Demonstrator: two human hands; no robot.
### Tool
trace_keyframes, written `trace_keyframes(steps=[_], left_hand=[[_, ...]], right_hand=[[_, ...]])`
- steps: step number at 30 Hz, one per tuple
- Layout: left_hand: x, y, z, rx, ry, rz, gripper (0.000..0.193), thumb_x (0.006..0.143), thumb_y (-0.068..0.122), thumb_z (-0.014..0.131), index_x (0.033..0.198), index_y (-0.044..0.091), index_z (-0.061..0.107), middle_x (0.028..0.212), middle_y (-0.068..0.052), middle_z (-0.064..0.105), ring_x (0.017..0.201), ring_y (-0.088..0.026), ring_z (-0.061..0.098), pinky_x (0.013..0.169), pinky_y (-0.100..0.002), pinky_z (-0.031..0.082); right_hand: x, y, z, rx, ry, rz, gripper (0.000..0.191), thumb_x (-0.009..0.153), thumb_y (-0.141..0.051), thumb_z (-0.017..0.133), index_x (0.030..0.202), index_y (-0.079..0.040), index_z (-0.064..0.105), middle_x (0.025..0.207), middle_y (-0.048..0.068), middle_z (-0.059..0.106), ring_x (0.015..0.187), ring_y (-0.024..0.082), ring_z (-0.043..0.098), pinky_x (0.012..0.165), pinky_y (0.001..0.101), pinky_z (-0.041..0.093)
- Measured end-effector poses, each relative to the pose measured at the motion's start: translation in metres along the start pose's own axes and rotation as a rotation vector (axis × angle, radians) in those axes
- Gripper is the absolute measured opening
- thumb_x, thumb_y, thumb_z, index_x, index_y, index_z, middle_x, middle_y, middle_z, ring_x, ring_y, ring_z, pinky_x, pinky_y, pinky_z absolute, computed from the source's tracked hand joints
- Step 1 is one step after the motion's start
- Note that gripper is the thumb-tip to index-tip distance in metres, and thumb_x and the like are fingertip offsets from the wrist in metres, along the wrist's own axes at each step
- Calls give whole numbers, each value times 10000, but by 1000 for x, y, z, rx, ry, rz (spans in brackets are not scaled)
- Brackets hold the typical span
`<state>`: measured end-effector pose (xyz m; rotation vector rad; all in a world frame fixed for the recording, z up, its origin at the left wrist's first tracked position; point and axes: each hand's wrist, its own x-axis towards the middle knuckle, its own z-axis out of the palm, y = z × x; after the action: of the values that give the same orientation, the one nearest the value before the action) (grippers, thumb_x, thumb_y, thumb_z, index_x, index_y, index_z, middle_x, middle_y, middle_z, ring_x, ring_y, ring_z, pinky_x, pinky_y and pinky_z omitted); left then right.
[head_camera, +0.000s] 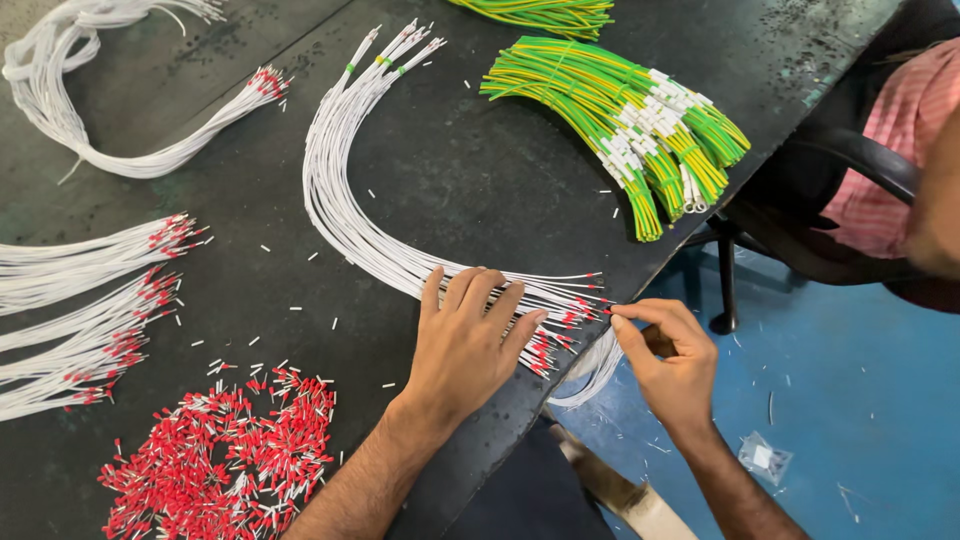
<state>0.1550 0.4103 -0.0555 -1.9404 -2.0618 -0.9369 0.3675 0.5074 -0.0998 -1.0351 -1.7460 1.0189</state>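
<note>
White wires are sorted on a dark table (450, 180).
The curved wire bundle (345, 210) is pressed flat by the left hand (465, 345), fingers spread; one red-tipped wire end (607, 310) is pinched by the right hand (675, 365).

A wire-assembly workshop is indicated: a dark workbench (450, 180) is covered with cut wire bundles (340, 190) and loose red ferrules (220, 450).

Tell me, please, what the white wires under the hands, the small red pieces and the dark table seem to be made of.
White wires: likely plastic-insulated, smooth and slightly glossy, bending in an even curve. Red pieces: apparently plastic collars on thin, pale metal-looking tubes. Table: dark, matte, scuffed; possibly rubber matting or painted metal, I cannot tell. The left hand presses the wires flat; the right hand pinches one wire's end.
</note>
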Motion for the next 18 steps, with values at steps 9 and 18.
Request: trace_keyframes(steps=[9,18], left_hand=[[-5,-10,-5,-20,14,8,362,931,366,709,1096,46,741,1097,-94,646,1119,-285,592,1050,-611,382],[-7,-13,-3,-9,17,9,370,924,374,715,1096,47,742,1104,-96,643,1115,-278,592,1050,-621,383]], right_hand=[[2,10,10,228,-49,172,131,909,-24,725,1034,1,753,1057,22,679,711,48,570,590,226,489],[-2,16,12,265,-56,209,137,915,-27,717,1044,2,753,1031,26,667,701,67,574,607,238,494]])
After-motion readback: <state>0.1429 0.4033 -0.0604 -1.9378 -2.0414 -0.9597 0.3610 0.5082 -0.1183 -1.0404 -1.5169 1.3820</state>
